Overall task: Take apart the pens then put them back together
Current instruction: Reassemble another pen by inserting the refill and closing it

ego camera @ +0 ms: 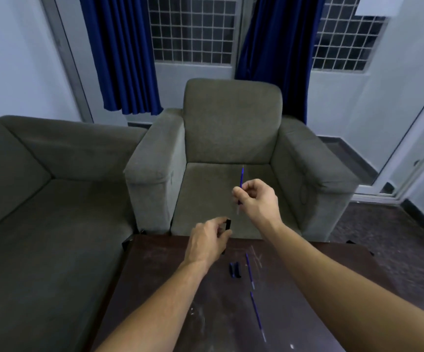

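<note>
Right hand [256, 199] pinches a refill [241, 179] mid-frame; left hand [207, 241] holds a dark barrel [228, 224]. I'd judge the refill light, thin and bendy: grip near its middle, squeeze gently.

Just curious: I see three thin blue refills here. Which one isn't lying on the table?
The refill pinched in the right hand, pointing up above the armchair. The other two refills lie flat on the dark table.

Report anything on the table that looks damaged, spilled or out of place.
Nothing is spilled. The dark table is scuffed with pale scratches and white specks. Two blue refills and two dark caps lie loose on it, as expected mid-disassembly.
</note>
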